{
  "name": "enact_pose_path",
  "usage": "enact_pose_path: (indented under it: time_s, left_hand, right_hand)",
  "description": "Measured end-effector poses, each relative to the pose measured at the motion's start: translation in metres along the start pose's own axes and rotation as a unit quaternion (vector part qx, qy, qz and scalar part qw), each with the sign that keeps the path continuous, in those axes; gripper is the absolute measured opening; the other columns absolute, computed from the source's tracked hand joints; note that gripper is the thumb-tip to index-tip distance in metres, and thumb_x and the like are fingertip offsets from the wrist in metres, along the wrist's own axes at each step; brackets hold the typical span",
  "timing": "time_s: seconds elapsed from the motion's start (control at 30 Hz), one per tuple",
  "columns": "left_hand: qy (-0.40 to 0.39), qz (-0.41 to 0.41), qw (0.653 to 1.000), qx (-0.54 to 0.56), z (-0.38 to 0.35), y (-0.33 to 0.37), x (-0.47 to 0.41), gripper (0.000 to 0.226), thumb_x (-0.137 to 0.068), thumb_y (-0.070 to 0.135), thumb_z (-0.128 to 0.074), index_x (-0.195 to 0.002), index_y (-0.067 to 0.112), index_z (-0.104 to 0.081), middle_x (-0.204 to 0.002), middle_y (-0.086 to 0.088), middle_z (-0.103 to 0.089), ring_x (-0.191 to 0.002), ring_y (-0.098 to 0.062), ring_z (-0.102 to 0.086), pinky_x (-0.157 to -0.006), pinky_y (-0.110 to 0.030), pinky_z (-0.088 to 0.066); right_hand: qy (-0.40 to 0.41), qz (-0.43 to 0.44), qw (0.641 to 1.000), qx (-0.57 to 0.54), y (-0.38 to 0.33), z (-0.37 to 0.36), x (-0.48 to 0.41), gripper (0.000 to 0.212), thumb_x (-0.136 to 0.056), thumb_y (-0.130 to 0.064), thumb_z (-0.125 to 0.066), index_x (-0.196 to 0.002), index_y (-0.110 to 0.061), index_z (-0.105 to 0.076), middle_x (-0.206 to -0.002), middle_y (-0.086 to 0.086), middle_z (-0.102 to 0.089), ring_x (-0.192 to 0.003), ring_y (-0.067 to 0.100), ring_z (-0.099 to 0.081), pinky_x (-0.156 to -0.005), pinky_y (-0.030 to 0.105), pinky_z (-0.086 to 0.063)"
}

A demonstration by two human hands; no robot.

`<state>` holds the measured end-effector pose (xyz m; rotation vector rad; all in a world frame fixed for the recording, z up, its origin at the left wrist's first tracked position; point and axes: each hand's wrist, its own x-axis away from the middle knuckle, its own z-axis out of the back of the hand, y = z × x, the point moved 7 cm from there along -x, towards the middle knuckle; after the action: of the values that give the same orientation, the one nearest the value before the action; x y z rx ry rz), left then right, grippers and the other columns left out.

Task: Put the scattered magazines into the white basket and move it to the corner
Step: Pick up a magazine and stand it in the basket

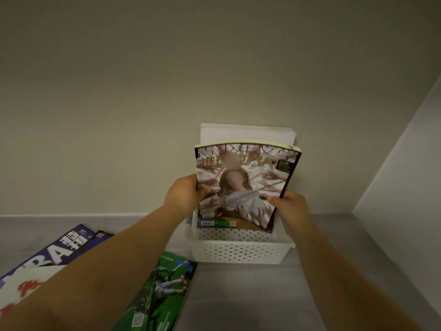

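Glossy magazine (245, 185) held upright in a white basket (238, 252).
Head view: the left hand (185, 195) and right hand (290, 206) grip its side edges, fingers (205, 191) curled onto the cover. Its lower end sits inside the perforated plastic basket on the grey floor (262, 295), with a green magazine (160, 295) lying flat nearby.

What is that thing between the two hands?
A magazine with a pale cover, held upright between the left hand and the right hand, its lower edge down in the white basket. The head view shows it.

Left hand (183, 194), right hand (290, 206) outstretched, pinching magazine (245, 182) side edges.
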<state>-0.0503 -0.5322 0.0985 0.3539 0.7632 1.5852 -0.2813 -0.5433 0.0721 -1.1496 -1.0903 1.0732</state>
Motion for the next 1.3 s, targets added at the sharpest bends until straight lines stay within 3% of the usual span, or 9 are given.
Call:
enact_pose_path:
  time_s: [0.2,0.33,0.43,0.57,0.67,0.83,1.0,1.1,1.3]
  left_hand:
    - [-0.004,0.027,0.999,-0.040,-0.020,-0.024,-0.001,0.029,-0.083,0.028,-0.055,-0.109,0.017,-0.063,-0.110,-0.013,-0.067,-0.099,-0.030,-0.060,-0.080,-0.030,-0.045]
    - [0.043,0.061,0.997,-0.037,-0.018,-0.030,-0.011,0.026,-0.079,0.028,-0.059,-0.094,0.006,-0.058,-0.103,-0.015,-0.066,-0.088,-0.030,-0.059,-0.069,-0.029,-0.040]
    - [0.064,0.084,0.994,-0.003,-0.015,-0.037,-0.016,0.038,-0.078,0.026,-0.063,-0.108,0.008,-0.051,-0.111,-0.013,-0.060,-0.090,-0.029,-0.056,-0.071,-0.029,-0.039]
    - [0.041,0.053,0.998,0.008,-0.027,-0.032,-0.019,0.029,-0.085,0.022,-0.051,-0.114,0.019,-0.053,-0.119,-0.009,-0.059,-0.102,-0.028,-0.058,-0.077,-0.028,-0.040]
    - [0.030,0.054,0.998,-0.021,-0.036,-0.030,-0.020,0.026,-0.090,0.019,-0.045,-0.115,0.018,-0.051,-0.117,-0.009,-0.062,-0.104,-0.027,-0.058,-0.078,-0.028,-0.041]
    - [0.013,0.090,0.988,-0.122,-0.042,-0.032,-0.021,0.037,-0.092,0.014,-0.039,-0.127,0.005,-0.033,-0.119,-0.018,-0.059,-0.108,-0.033,-0.057,-0.087,-0.037,-0.045]
    - [-0.027,0.094,0.995,-0.034,-0.038,-0.036,-0.003,0.048,-0.092,0.026,-0.039,-0.136,0.008,-0.028,-0.134,-0.016,-0.049,-0.120,-0.033,-0.048,-0.098,-0.039,-0.039]
    - [0.002,0.081,0.996,0.045,-0.014,-0.045,0.028,0.042,-0.091,0.020,-0.042,-0.132,0.011,-0.038,-0.138,-0.010,-0.047,-0.125,-0.025,-0.043,-0.101,-0.026,-0.032]
    - [0.066,0.127,0.986,0.083,0.053,-0.109,0.130,0.025,-0.086,0.000,-0.047,-0.104,0.005,-0.063,-0.116,-0.016,-0.062,-0.108,-0.027,-0.056,-0.085,-0.017,-0.033]
  right_hand:
    - [-0.005,-0.030,0.999,0.015,0.034,-0.008,-0.017,0.028,-0.075,0.008,-0.063,-0.103,0.004,-0.063,-0.107,0.022,-0.065,-0.089,0.023,-0.058,-0.062,0.019,-0.045]
    - [0.016,0.011,0.999,0.033,0.030,-0.012,-0.032,0.015,-0.071,0.002,-0.070,-0.083,-0.008,-0.068,-0.092,0.012,-0.068,-0.077,0.018,-0.061,-0.052,0.009,-0.047]
    - [0.029,0.053,0.998,0.034,0.025,-0.013,-0.037,0.033,-0.075,0.010,-0.060,-0.070,-0.023,-0.057,-0.077,0.000,-0.066,-0.059,-0.001,-0.064,-0.042,0.008,-0.045]
    - [0.023,0.075,0.993,0.086,0.030,-0.021,-0.033,0.044,-0.077,0.012,-0.046,-0.116,-0.007,-0.049,-0.123,0.018,-0.053,-0.106,0.027,-0.060,-0.085,0.046,-0.053]
    - [0.005,0.086,0.985,0.147,0.034,-0.030,-0.024,0.062,-0.076,0.009,-0.048,-0.133,-0.009,-0.032,-0.130,0.011,-0.046,-0.122,0.028,-0.046,-0.093,0.032,-0.050]
    - [-0.010,0.068,0.970,0.234,0.035,-0.036,-0.026,0.073,-0.080,-0.002,-0.051,-0.142,-0.012,-0.013,-0.151,0.012,-0.021,-0.137,0.030,-0.023,-0.110,0.047,-0.029]
    - [0.019,0.092,0.986,0.136,0.021,-0.031,-0.013,0.071,-0.080,0.000,-0.052,-0.141,-0.015,-0.018,-0.150,0.009,-0.025,-0.132,0.026,-0.033,-0.092,0.025,-0.039]
    - [0.038,0.145,0.976,0.158,0.006,-0.039,0.012,0.064,-0.080,-0.002,-0.052,-0.137,-0.013,-0.026,-0.149,0.011,-0.025,-0.133,0.028,-0.031,-0.103,0.041,-0.039]
    - [-0.062,0.252,0.919,0.295,0.014,-0.107,0.102,0.053,-0.083,-0.007,-0.053,-0.133,-0.010,-0.037,-0.148,0.011,-0.028,-0.137,0.024,-0.021,-0.110,0.024,-0.013]
